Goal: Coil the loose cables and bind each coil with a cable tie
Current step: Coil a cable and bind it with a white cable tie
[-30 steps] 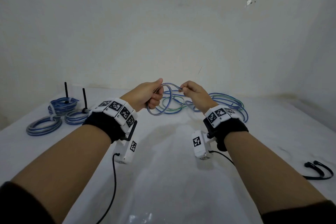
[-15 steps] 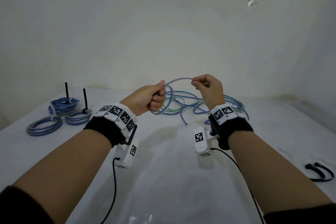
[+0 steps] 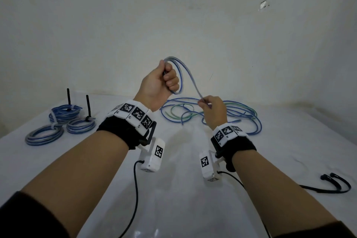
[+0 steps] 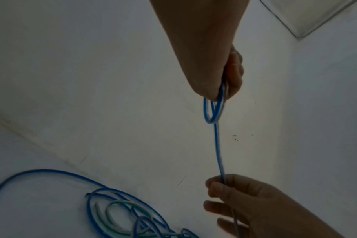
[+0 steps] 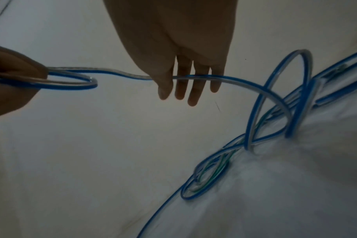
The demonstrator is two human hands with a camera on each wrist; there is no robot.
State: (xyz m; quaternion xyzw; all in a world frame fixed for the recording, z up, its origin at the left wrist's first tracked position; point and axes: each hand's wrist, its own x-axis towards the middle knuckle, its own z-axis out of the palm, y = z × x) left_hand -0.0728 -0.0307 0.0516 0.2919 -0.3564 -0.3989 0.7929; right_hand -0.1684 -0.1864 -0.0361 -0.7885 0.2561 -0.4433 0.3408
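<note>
Nearest you, a black cord with two plugs (image 3: pixel 337 183) lies on the white desk (image 3: pixel 183 189). Your right hand (image 3: pixel 212 111) pinches the blue-and-clear flat cable (image 3: pixel 190 77); your raised left hand (image 3: pixel 160 83) grips its small loops. Beyond, loose blue and green cables (image 3: pixel 241 110) sprawl; three tied coils (image 3: pixel 59 123) sit far left.

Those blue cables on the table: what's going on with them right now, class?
A person is coiling one blue cable. The left hand grips the loops made so far, raised above the table; the right hand pinches the strand lower down, feeding it from the loose tangle. Three finished coils lie at the far left, and two black ties lie at the right.
</note>
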